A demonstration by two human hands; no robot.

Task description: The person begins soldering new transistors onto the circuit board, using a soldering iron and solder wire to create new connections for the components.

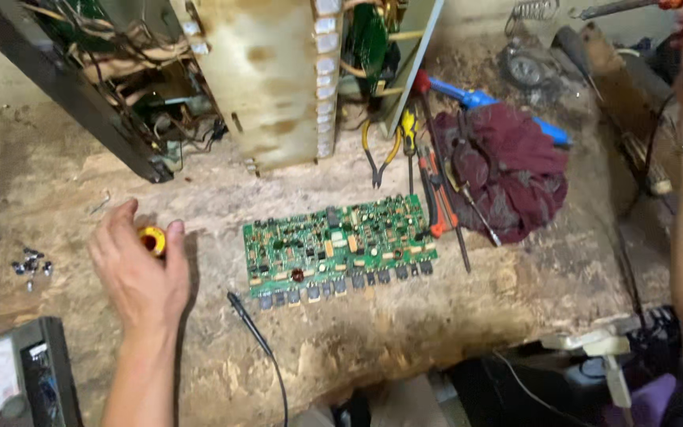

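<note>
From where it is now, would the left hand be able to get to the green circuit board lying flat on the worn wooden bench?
Probably yes. The left hand sits beside the green circuit board with bare worn wooden bench between them. It holds a small yellow round object, so its fingers are not free.

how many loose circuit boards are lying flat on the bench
1: the green circuit board lies mid-bench, right of the left hand. More boards sit inside the opened metal case behind, partly hidden.
</note>
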